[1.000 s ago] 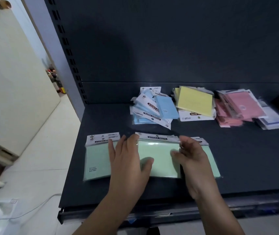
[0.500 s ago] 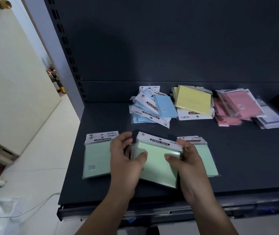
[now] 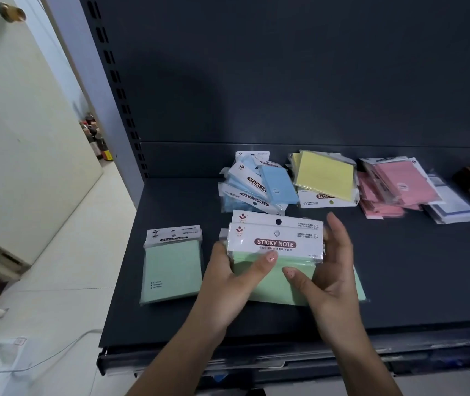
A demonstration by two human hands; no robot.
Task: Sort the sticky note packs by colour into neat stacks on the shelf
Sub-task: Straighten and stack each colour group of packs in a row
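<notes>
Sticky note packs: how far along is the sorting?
Grouped by colour already: blue pile, yellow pile, pink pile at the back, though untidy. In hand: left hand and right hand hold green packs squared together. Left: the single green pack on the shelf, and tidying the back piles.

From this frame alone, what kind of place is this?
Likely a small shop or stockroom: a dark metal display shelf with a slotted upright, retail-bagged sticky note packs with hang holes in several colours, and a plain door alongside.
</notes>
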